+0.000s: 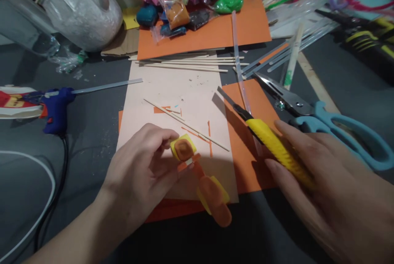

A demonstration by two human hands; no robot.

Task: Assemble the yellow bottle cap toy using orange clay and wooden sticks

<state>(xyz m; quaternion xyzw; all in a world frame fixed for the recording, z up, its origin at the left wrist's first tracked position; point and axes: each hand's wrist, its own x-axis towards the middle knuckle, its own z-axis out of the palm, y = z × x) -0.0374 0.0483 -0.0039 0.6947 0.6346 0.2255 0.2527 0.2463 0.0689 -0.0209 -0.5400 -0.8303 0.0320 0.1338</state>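
Observation:
My left hand (144, 165) is closed, pinching a small orange and yellow clay figure (212, 194) near its upper end. The figure slants down to the right, with rounded orange pieces over yellow ones and a narrow strip between. In my right hand (332, 182) is a yellow utility knife (273, 145), its dark blade pointing up and left, away from the figure. Beneath the hands lies a pale sheet of paper (172, 87), with thin wooden sticks (191, 126) and narrow orange paper scraps (161, 109) on it.
Blue-handled scissors (326, 116) lie by my right hand. A blue glue gun (57, 110) with its cord rests at left. Behind are bundled skewers (184, 63), bagged clay (177, 15) on orange paper (215, 42), a silver pot (83, 13) and black-yellow pliers (366, 38).

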